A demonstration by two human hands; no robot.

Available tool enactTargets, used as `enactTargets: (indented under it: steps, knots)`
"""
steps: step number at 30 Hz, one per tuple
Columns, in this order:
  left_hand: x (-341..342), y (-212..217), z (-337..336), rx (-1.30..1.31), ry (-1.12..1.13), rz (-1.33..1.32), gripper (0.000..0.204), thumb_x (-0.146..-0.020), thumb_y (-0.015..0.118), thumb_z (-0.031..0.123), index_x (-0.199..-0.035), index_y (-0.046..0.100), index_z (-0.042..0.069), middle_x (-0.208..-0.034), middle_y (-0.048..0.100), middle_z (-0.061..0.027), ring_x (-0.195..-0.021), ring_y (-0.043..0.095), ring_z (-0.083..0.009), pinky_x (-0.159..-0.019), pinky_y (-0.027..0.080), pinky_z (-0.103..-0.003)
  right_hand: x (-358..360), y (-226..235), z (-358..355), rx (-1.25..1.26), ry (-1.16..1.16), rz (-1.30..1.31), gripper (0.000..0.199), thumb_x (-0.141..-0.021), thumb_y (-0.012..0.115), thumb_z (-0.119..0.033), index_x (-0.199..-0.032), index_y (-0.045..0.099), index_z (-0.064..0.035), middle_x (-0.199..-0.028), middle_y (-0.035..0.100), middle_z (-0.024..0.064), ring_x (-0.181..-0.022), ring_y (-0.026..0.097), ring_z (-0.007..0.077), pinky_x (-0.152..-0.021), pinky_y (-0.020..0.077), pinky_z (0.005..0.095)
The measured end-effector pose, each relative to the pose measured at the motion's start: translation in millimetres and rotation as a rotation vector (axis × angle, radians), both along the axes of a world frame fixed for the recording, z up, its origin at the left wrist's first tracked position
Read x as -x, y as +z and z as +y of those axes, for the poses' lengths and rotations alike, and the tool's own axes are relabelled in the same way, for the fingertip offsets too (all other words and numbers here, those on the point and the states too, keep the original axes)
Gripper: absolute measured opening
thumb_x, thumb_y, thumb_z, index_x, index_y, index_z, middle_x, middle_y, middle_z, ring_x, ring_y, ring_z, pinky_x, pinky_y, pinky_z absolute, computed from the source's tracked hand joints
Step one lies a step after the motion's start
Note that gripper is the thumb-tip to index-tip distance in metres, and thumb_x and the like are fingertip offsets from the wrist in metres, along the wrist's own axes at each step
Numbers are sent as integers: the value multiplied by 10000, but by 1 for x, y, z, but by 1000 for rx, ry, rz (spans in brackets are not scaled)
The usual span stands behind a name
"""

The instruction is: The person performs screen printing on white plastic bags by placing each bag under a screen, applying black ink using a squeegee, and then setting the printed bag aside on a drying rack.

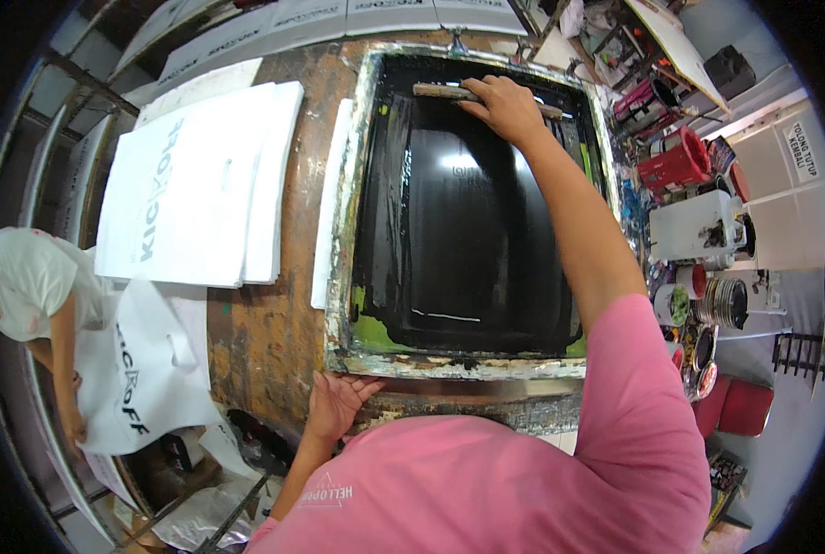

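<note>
My right hand [508, 109] grips the wooden handle of a squeegee [436, 91] near the far end of a screen-printing frame [473, 367]. Its arm stretches over the right part of the screen. Glossy black ink [468, 249] covers most of the mesh, with green patches near the edges and corners. At the near left corner of the frame, my left hand [339, 403] lies palm up, fingers stretched out along the near edge. Whether those fingers touch the frame's underside I cannot tell. A white sheet's edge [332, 212] shows beside the frame's left side.
A stack of printed white bags [195, 185] lies left on the stained wooden table [269, 355]. At the far left a person [38, 286] handles another white bag [140, 369]. Ink cans [671, 305], a red bucket [676, 162] and a white container [690, 226] crowd the right side.
</note>
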State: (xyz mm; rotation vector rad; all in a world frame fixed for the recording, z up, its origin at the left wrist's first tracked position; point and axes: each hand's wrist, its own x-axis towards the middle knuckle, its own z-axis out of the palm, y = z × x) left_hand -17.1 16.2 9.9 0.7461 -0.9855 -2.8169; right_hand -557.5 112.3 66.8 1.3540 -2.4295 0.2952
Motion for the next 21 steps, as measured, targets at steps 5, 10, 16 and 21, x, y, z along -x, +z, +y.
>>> enactTargets:
  steps: [5,10,16,21]
  knots:
    - [-2,-3,-4,-21,-9,-45,860,-990,320,718,-1511,307,34,-1464,495,-214,-1351,505,-365,-1129,400,-572,-75,-8,29,-60,-10,18,351,-895,688,-420,-1100,665,-136,-964,647,72,-957,655,297,-730,551,437]
    - [5,5,-3,-7,-35,-29,960,-964,316,762,-1554,213,12,-1501,446,-234,-1382,470,-370,-1153,373,-573,-185,3,79,-56,6,-107,378,-811,770,-317,-1113,643,-129,-929,598,72,-902,621,294,-708,536,428]
    - [14,19,0,37,-42,35,1019,-937,299,804,-1522,272,-30,-1448,493,-255,-1341,510,-382,-1154,386,-557,-307,32,132,-97,-18,-321,436,-774,800,-282,-1139,645,-102,-932,588,77,-893,607,285,-695,532,416]
    - [17,23,3,71,-16,67,1031,-934,281,817,-1465,332,-66,-1381,533,-274,-1308,537,-387,-1152,402,-538,-337,42,146,-148,-28,-360,377,-798,783,-300,-1061,636,-72,-893,578,81,-883,622,287,-693,546,428]
